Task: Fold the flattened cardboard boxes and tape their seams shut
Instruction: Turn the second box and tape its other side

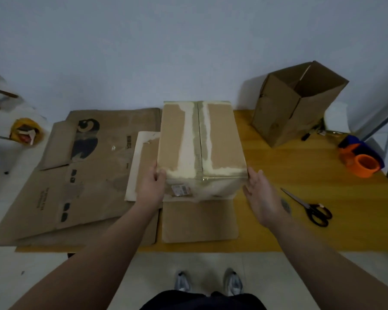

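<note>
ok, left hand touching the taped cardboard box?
Touching. Head view: left hand grips the taped cardboard box at its near left corner, thumb over the top.

Yellow wooden desk (278, 171): flattened cardboard (87, 175) covers left half; open box (289, 113) upright, far right corner; tape dispenser (361, 159) at right edge; scissors (309, 206) front right.

Closed box (199, 142) mid-table (278, 157), atop a flat cardboard sheet (199, 220). Left of it, flattened boxes (87, 175) stacked, overhanging the table's left edge. Behind to the right, open box (296, 108), upright. Tape dispenser (361, 162) at far right edge. Scissors (309, 206) nearer, right of closed box. Left hand (151, 186) and right hand (262, 198) at its near corners.
</note>
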Tool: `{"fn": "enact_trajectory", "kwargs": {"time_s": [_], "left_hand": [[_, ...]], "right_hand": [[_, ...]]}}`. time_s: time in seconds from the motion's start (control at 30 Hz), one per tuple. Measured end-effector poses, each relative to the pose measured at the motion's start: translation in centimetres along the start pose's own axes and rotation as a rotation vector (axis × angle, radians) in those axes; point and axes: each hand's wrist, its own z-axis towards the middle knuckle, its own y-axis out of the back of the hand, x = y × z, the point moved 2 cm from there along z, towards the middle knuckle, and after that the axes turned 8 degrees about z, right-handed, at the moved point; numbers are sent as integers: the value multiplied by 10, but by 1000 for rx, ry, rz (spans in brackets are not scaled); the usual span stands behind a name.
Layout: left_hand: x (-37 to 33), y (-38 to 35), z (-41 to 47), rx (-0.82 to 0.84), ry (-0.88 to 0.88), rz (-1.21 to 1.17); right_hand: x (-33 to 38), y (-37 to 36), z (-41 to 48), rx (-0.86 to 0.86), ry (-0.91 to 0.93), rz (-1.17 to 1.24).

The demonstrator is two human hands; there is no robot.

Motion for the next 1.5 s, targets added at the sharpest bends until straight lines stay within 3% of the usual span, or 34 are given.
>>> {"fn": "enact_trajectory", "kwargs": {"time_s": [0.13, 0.23, 0.33, 0.47, 0.63, 0.83, 1.07, 1.23, 1.3, 1.43, 1.5], "left_hand": [[1, -5, 2, -26, -23, 104], [-12, -10, -5, -96, -283, 503], [-31, -31, -18, 61, -538, 834], [-38, -61, -23, 240, -632, 1036], [-47, -79, -21, 224, -691, 1051], [-44, -82, -20, 189, -699, 1056], [-42, -84, -17, 184, -707, 1042], [-46, -90, -13, 158, -696, 1034], [-53, -97, -11, 161, -714, 1030], [-59, -116, -10, 202, -741, 1087], [-56, -122, -11, 168, -728, 1127]], "right_hand": [[-7, 12, 5, 4, -62, -60], [-3, 22, 9, -7, -26, -149], [-6, 21, 10, 122, -31, -144], [-19, 20, 9, 229, -142, -226], [3, 25, 19, 160, 193, -672], [9, 20, 37, 322, 443, -1132], [4, 16, 51, 392, 494, -1172], [24, 20, 54, 407, 587, -1462], [30, 27, 58, 365, 573, -1563], [51, 37, 58, 137, 862, -1635], [45, 32, 55, 291, 843, -1697]]}}
